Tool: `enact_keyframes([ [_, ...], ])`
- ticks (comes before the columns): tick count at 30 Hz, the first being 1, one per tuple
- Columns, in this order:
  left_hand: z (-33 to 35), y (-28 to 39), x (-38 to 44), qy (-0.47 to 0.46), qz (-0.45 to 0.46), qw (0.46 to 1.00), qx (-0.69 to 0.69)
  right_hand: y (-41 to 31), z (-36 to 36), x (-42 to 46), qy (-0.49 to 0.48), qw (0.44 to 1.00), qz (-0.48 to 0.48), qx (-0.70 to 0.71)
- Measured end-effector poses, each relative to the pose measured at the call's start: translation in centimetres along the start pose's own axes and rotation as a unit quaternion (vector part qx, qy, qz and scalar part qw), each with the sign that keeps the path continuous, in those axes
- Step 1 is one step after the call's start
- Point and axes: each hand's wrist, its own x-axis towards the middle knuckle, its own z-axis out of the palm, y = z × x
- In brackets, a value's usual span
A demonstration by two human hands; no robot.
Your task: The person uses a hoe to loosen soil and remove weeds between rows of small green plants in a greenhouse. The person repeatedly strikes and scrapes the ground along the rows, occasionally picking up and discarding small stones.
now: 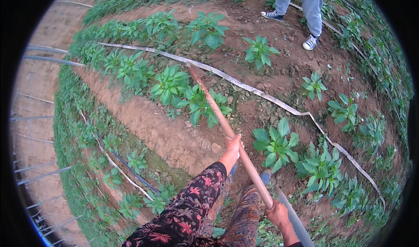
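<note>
Both of my hands grip the long wooden handle (222, 119) of a hoe. My left hand (233, 145) is wrapped around its middle, and my right hand (277, 213) is closed near its butt end. The hoe's head (195, 71) is at the far end, beside a flat drip tape (229, 78); its blade is partly hidden behind the handle and blurs into the soil. Leafy pepper-like plants (199, 104) stand right by the handle, partly behind it. Another leafy plant (276, 144) grows to the right of the handle, close to my shoe (265, 175).
A person in grey trousers (315, 9) and dark sneakers stands at the upper right. A grey pole (294, 217) rises beside my right hand. More plant rows (322, 170) and a second tape (104, 152) run across the soil. Metal pipes (54, 60) show at the left.
</note>
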Motion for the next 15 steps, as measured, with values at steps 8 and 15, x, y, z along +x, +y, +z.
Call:
enact_keyframes([
  [8,5.6,-0.7,4.8,0.008,0.002,0.999,-0.042,2.1,-6.1,6.9,0.005,0.999,-0.036,-0.031],
  [15,10.3,-11.4,-2.1,0.014,0.015,0.999,0.029,13.8,-4.5,1.0,0.006,0.999,0.025,-0.030],
])
